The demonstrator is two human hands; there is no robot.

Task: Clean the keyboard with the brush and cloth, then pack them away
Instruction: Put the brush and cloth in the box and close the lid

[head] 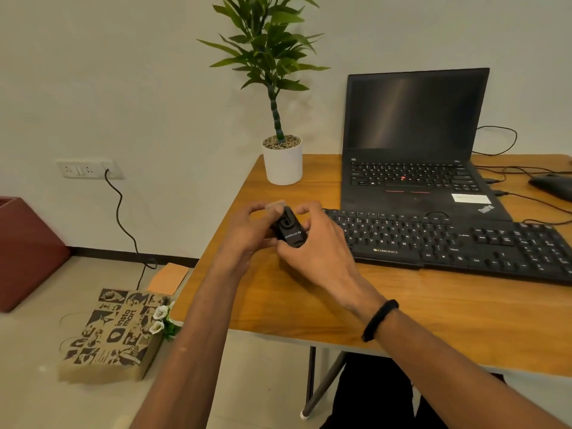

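Observation:
A small black brush case with white lettering is held over the left part of the wooden desk. My left hand grips it from the left and my right hand grips it from the right. A pale translucent piece sticks out at its far end, under my left fingertips. The black Zebronics keyboard lies just right of my hands. No cloth can be made out.
A black laptop stands open behind the keyboard. A potted plant sits at the desk's back left corner, a mouse and cables at far right. On the floor lie a printed paper bag and a red box.

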